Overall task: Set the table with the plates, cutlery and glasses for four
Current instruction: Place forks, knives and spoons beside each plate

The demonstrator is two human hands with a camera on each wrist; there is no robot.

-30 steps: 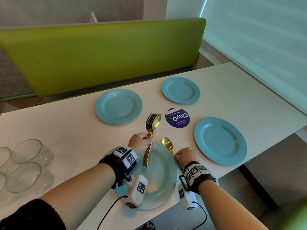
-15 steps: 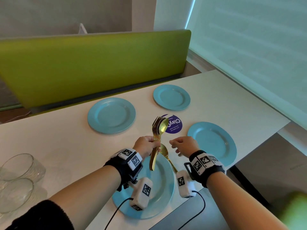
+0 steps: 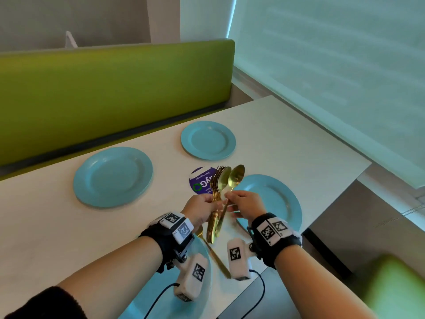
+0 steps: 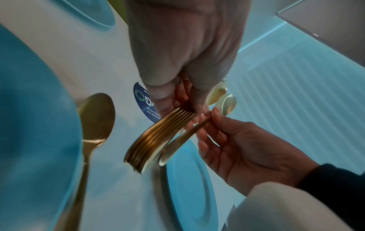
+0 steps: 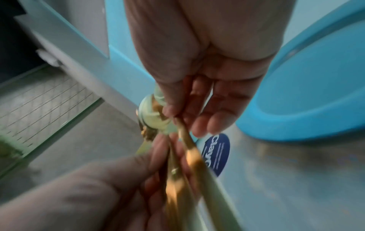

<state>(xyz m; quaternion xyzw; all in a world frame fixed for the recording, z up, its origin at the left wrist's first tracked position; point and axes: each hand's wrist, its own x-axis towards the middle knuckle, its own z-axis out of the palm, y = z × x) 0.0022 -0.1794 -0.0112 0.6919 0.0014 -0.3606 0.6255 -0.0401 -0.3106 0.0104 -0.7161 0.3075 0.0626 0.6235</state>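
Observation:
Over the white table (image 3: 287,134), my left hand (image 3: 212,202) grips a bundle of gold cutlery (image 3: 215,217) upright by its handles. My right hand (image 3: 230,196) pinches the handle of one gold spoon (image 3: 236,177) at the bundle's right side, its bowl tilted apart from the rest. The left wrist view shows the bundle (image 4: 158,140) fanned, with the right hand (image 4: 237,140) on the outermost handle. Another gold spoon (image 4: 96,117) lies on the table to the right of the near blue plate (image 3: 161,286). Three more blue plates sit at far left (image 3: 112,177), far right (image 3: 208,140) and near right (image 3: 276,199).
A round purple sticker (image 3: 201,180) marks the table's middle. A green bench back (image 3: 115,88) runs along the far side. The table's right edge (image 3: 333,199) drops off beside a blind-covered window (image 3: 333,65). A green seat (image 3: 395,286) shows at bottom right.
My right hand left the spoon lying beside the near plate, rose to the bundle and took hold of another spoon. Both hands shifted right. The glasses went out of view.

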